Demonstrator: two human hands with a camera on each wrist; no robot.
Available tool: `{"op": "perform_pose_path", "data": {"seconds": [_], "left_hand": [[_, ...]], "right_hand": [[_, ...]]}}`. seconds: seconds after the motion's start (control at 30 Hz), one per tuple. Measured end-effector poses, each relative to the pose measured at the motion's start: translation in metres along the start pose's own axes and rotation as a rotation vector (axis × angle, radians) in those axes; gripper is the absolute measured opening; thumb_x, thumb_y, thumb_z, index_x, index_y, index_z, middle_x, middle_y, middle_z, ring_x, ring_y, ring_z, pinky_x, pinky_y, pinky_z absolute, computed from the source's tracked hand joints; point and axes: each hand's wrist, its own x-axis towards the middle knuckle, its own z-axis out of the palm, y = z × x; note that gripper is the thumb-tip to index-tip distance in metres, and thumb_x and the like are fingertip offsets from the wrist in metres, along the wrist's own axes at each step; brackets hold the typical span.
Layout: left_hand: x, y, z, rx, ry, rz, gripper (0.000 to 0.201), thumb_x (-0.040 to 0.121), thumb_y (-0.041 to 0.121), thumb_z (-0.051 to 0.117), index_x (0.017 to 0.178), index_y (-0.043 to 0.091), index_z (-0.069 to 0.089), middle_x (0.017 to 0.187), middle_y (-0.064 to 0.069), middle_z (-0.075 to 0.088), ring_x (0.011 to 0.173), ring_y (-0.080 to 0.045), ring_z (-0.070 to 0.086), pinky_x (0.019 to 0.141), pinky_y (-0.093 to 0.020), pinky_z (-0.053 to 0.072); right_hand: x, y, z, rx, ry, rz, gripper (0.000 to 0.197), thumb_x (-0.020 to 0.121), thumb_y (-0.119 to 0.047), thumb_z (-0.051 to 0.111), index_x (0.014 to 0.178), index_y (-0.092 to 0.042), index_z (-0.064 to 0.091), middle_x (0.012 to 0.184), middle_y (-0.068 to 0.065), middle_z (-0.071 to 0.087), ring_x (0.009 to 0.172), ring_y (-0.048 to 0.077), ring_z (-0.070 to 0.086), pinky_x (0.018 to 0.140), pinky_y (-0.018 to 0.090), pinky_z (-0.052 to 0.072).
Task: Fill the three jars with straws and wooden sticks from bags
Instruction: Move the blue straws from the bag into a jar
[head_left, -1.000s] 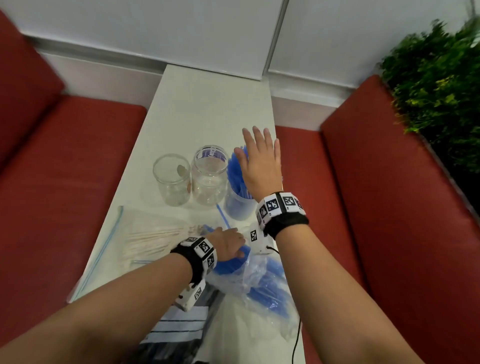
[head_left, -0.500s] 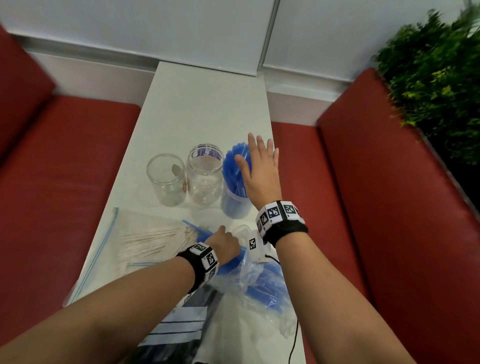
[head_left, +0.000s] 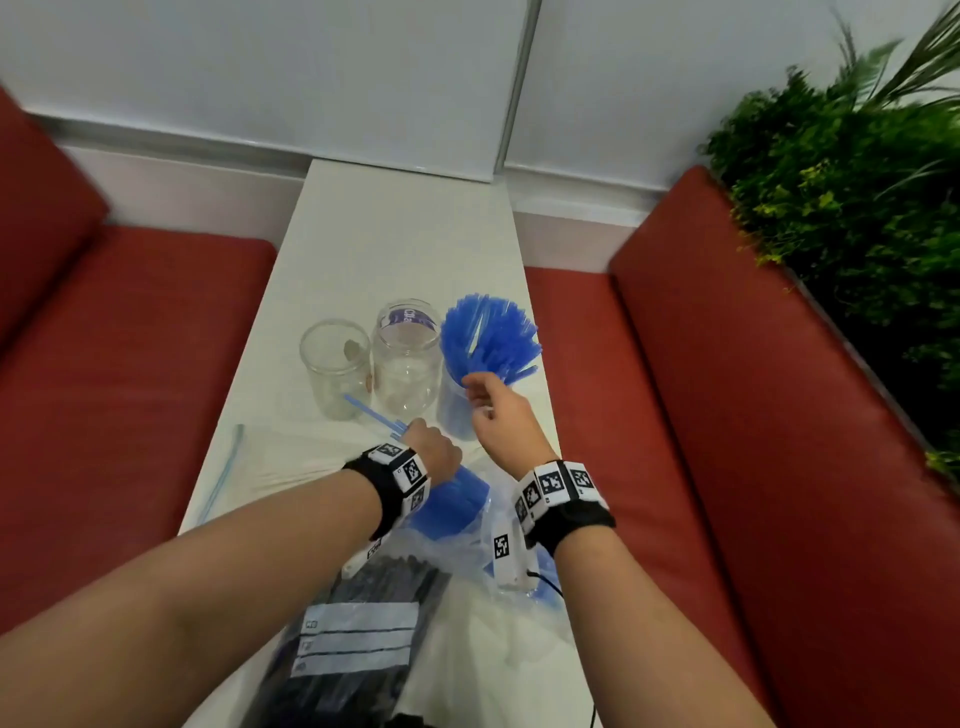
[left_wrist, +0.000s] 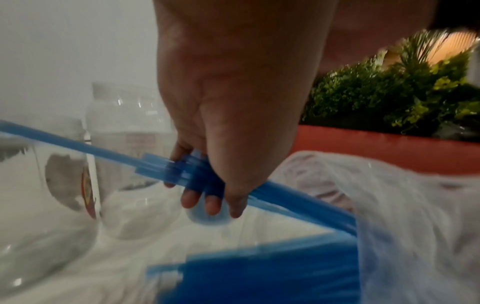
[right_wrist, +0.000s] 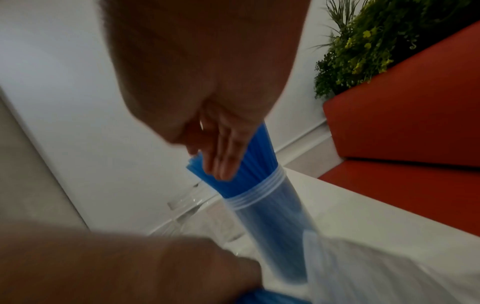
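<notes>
R hand (head_left: 501, 418) now below straws (head_left: 491, 335)

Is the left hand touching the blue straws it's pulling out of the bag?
Touching. The left wrist view shows the left hand with its fingers curled around a bunch of blue straws.

Clear glossy jars (head_left: 335, 366), translucent plastic straws (head_left: 488, 332), crinkled plastic bag (left_wrist: 415, 216).

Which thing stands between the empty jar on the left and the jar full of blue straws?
In the head view, a second clear jar, also empty, stands between the left jar and the jar of blue straws.
</notes>
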Motion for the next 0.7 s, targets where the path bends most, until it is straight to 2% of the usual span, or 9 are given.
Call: {"op": "perform_pose_path", "data": {"seconds": [0.1, 0.17, 0.27, 0.33, 0.4, 0.47, 0.57, 0.63, 0.7], "left_hand": [[-0.022, -0.016, -0.022, 0.038, -0.034, -0.08, 0.031, 0.104, 0.021, 0.039, 0.133, 0.018, 0.053, 0.134, -0.002, 0.058, 0.127, -0.025, 0.05, 0.107, -0.04, 0.033], [-0.039, -0.023, -0.039, 0.077, -0.054, -0.118, 0.03, 0.104, 0.022, 0.041, 0.131, 0.019, 0.055, 0.131, -0.001, 0.06, 0.126, -0.024, 0.051, 0.108, -0.041, 0.033], [-0.058, -0.021, -0.063, 0.163, -0.074, -0.167, 0.028, 0.104, 0.023, 0.043, 0.126, 0.017, 0.059, 0.129, -0.002, 0.061, 0.122, -0.026, 0.053, 0.108, -0.042, 0.033], [-0.07, -0.017, -0.077, 0.237, -0.07, -0.201, 0.027, 0.102, 0.023, 0.046, 0.125, 0.016, 0.059, 0.128, -0.003, 0.062, 0.12, -0.027, 0.053, 0.108, -0.04, 0.032], [-0.085, -0.019, -0.088, 0.288, -0.034, -0.214, 0.024, 0.102, 0.021, 0.047, 0.12, 0.016, 0.061, 0.123, -0.002, 0.064, 0.117, -0.026, 0.054, 0.109, -0.042, 0.031], [-0.099, -0.027, -0.102, 0.302, 0.029, -0.17, 0.019, 0.101, 0.021, 0.046, 0.105, 0.02, 0.064, 0.112, 0.002, 0.068, 0.112, -0.025, 0.057, 0.112, -0.047, 0.025], [-0.121, -0.057, -0.124, 0.22, 0.335, -0.093, 0.027, 0.098, 0.034, 0.046, 0.083, 0.021, 0.064, 0.087, 0.007, 0.065, 0.101, -0.02, 0.059, 0.115, -0.062, 0.007], [-0.128, -0.084, -0.139, 0.089, 0.73, -0.14, 0.044, 0.1, 0.049, 0.035, 0.092, 0.022, 0.069, 0.092, 0.006, 0.066, 0.102, -0.018, 0.058, 0.117, -0.058, 0.004], [-0.133, -0.106, -0.148, -0.195, 1.015, -0.217, 0.055, 0.102, 0.052, 0.026, 0.106, 0.018, 0.069, 0.104, 0.003, 0.069, 0.107, -0.017, 0.061, 0.119, -0.047, 0.012]], "right_hand": [[-0.009, 0.011, 0.02, -0.191, -0.292, 0.109, 0.062, 0.092, -0.01, 0.065, 0.149, -0.01, 0.042, 0.147, 0.012, 0.053, 0.135, 0.025, 0.052, 0.11, 0.033, 0.042], [-0.013, 0.014, 0.034, -0.236, -0.352, 0.12, 0.066, 0.087, -0.015, 0.075, 0.146, -0.011, 0.045, 0.139, 0.006, 0.058, 0.124, 0.022, 0.057, 0.103, 0.032, 0.045], [-0.015, 0.007, 0.052, -0.18, -0.244, 0.08, 0.032, 0.089, -0.017, 0.074, 0.119, -0.015, 0.061, 0.098, -0.011, 0.063, 0.083, 0.0, 0.056, 0.08, 0.017, 0.043], [-0.014, -0.005, 0.06, -0.176, -0.148, 0.063, 0.014, 0.098, -0.009, 0.06, 0.108, -0.002, 0.067, 0.088, 0.002, 0.062, 0.08, 0.01, 0.052, 0.078, 0.028, 0.043], [-0.017, -0.019, 0.065, 0.022, -0.064, 0.082, 0.022, 0.101, 0.0, 0.052, 0.11, 0.017, 0.063, 0.089, 0.013, 0.056, 0.087, 0.022, 0.047, 0.084, 0.041, 0.047], [-0.02, -0.029, 0.065, 0.193, 0.008, 0.058, 0.02, 0.101, 0.003, 0.051, 0.105, 0.02, 0.06, 0.087, 0.015, 0.054, 0.084, 0.025, 0.046, 0.08, 0.046, 0.049], [-0.023, -0.043, 0.06, 0.312, 0.035, 0.003, 0.026, 0.099, -0.009, 0.059, 0.075, -0.003, 0.052, 0.061, 0.008, 0.044, 0.059, 0.018, 0.041, 0.056, 0.034, 0.038], [-0.024, -0.05, 0.056, 0.41, 0.04, 0.025, 0.037, 0.1, -0.021, 0.064, 0.07, -0.015, 0.042, 0.056, 0.0, 0.037, 0.05, 0.014, 0.034, 0.051, 0.029, 0.033], [-0.025, -0.055, 0.052, 0.443, 0.05, 0.015, 0.041, 0.099, -0.024, 0.066, 0.068, -0.018, 0.039, 0.055, -0.001, 0.034, 0.05, 0.014, 0.033, 0.051, 0.028, 0.033]]}}
